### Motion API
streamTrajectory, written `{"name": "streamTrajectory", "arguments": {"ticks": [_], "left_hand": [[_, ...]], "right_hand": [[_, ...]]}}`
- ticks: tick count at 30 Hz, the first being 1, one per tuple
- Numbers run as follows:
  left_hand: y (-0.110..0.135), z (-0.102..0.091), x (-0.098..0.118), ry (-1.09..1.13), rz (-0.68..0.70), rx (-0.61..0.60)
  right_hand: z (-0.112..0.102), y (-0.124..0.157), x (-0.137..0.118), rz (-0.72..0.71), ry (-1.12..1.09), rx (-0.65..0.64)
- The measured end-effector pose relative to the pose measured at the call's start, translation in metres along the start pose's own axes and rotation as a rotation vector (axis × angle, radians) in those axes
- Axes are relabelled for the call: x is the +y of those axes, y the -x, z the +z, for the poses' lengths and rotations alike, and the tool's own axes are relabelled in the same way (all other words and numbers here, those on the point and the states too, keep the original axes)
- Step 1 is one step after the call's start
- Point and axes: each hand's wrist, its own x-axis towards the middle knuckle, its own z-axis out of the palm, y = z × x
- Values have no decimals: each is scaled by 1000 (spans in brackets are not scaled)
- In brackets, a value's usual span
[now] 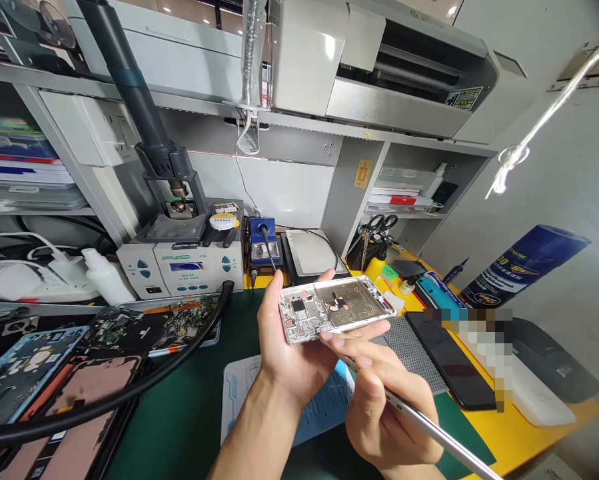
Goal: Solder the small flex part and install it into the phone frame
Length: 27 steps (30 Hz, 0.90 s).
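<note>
Head view, left hand (290,368) gripping metallic phone frame (336,308), right hand (398,408) pinching slim silvery tool (444,437)

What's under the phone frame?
The left hand is under the phone frame, with fingers showing past its near edge. The frame's underside and the covered part of the hand can't be seen.

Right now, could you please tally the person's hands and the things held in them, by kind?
Hands: 2, the left hand and the right hand
Phone frame: 1, in the left
Slim silver tool: 1, in the right
Total: 4
</note>
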Motion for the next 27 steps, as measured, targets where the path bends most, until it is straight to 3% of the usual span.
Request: {"name": "streamTrajectory", "arguments": {"ticks": [8, 27], "left_hand": [[-2, -3, -2, -40, 23, -41], [-1, -1, -4, -9, 22, -17]], "right_hand": [[1, 0, -1, 4, -17, -15], [1, -3, -2, -5, -41, -45]]}}
